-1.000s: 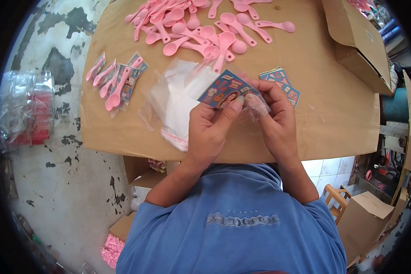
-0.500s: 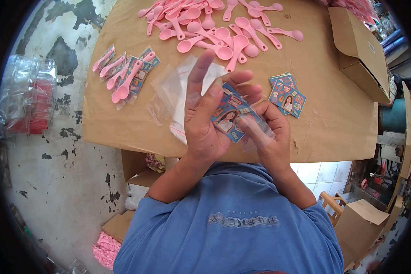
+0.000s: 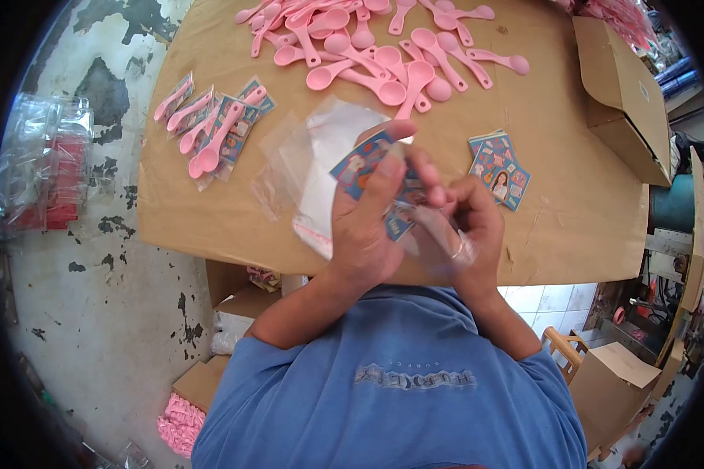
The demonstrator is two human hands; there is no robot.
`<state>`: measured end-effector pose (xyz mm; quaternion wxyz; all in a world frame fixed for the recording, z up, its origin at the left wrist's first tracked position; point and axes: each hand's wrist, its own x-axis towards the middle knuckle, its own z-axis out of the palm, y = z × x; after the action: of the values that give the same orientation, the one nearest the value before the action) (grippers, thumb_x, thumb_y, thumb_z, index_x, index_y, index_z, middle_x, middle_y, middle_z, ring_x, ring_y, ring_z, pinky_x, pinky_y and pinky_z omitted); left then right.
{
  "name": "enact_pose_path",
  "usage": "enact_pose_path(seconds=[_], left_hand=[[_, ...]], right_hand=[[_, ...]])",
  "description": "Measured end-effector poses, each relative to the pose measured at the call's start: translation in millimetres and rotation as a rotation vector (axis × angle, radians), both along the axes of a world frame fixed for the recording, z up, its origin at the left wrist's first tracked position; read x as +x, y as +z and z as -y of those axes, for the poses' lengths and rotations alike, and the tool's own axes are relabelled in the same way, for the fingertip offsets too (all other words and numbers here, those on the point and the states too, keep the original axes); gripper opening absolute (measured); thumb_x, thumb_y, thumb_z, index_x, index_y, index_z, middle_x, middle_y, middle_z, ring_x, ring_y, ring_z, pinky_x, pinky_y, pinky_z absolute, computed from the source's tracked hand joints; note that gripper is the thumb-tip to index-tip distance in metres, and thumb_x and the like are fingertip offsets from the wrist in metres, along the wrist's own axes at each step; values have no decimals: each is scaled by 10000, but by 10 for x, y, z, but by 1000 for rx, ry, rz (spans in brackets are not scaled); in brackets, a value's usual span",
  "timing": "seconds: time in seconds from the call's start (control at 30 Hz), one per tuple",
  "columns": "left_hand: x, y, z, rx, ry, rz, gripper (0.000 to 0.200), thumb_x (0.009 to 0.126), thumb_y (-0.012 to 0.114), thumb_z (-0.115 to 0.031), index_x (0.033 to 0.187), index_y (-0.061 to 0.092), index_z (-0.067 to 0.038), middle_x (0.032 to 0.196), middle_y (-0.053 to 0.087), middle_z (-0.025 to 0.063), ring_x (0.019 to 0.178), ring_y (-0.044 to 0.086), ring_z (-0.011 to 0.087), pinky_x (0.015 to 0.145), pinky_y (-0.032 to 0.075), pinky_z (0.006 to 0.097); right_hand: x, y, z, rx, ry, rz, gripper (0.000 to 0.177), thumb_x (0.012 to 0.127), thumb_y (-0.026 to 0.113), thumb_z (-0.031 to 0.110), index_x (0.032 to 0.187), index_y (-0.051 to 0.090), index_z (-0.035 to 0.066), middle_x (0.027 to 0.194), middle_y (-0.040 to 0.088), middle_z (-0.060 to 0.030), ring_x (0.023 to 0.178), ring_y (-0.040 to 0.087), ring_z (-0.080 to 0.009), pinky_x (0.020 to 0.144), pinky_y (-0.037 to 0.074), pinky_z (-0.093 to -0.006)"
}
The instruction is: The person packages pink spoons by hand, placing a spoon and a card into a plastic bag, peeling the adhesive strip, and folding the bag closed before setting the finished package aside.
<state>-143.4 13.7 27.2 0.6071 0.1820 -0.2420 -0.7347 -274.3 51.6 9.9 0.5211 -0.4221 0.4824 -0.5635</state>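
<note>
Head view: printed card (image 3: pixel 357 166) clamped in left grip (image 3: pixel 366 227), under the thumb; blurred clear bag (image 3: pixel 430 241) pinched in right grip (image 3: pixel 477 230).

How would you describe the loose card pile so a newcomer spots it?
On the brown-covered table, look between the right hand and the cardboard box. There lies a small, uneven pile of blue printed cards. Unlike the bagged cards at the table's left, which have pink spoons over them, these have none.
</note>
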Motion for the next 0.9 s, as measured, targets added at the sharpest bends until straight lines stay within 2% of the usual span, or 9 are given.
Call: enact_pose_path(seconds=[0.17,0.3,0.43,0.6,0.7,0.8,0.9], left_hand=[[335,-11,125,81,169,-31,330,1095,521,-265,1366,518,-78,925,549,21,796,559,120,848,543,331],[515,-156,199,131,235,-56,332,1091,534,-282,1355,528,-81,921,575,22,781,573,125,820,537,345],[342,-91,69,130,179,-17,327,1091,535,-293,1334,532,-75,899,590,33,768,590,135,790,542,352],[246,-77,-174,108,84,58,321,1099,515,-290,1344,519,-82,917,569,29,813,592,132,824,551,359],[392,-110,-208,100,166,76,332,1097,520,-290,1349,514,-72,918,575,34,814,594,138,832,555,356],[619,-132,-163,50,267,110,345,1094,529,-297,1351,512,-68,968,610,46,846,611,154,888,548,376],[747,-89,-86,34,396,82,355,1091,536,-306,1355,513,-70,1024,639,63,900,623,168,959,522,391]], right_hand=[[-541,226,25,-99,-6,-314,296,882,837,112,840,550,50,742,556,37,698,516,-25,597,413,-200],[-1062,614,540,-154,144,-771,187,949,747,168,970,645,13,754,638,-15,695,584,-67,585,440,-239],[-1177,690,1143,-220,186,-991,216,958,706,208,1065,671,24,857,688,-90,731,639,-194,647,497,-335],[-1084,154,1682,-373,103,-1292,229,938,686,180,1094,665,14,950,701,-169,856,682,-341,765,536,-452],[-994,-37,1691,-500,-6,-1314,224,930,669,145,1110,673,12,964,707,-170,858,690,-349,779,541,-461],[-1062,32,1565,-425,17,-1219,205,933,656,116,1110,686,18,968,715,-177,822,683,-360,765,540,-450],[-1052,304,1110,-257,8,-1086,210,957,635,74,1150,695,18,862,689,-114,748,665,-212,701,526,-335]])
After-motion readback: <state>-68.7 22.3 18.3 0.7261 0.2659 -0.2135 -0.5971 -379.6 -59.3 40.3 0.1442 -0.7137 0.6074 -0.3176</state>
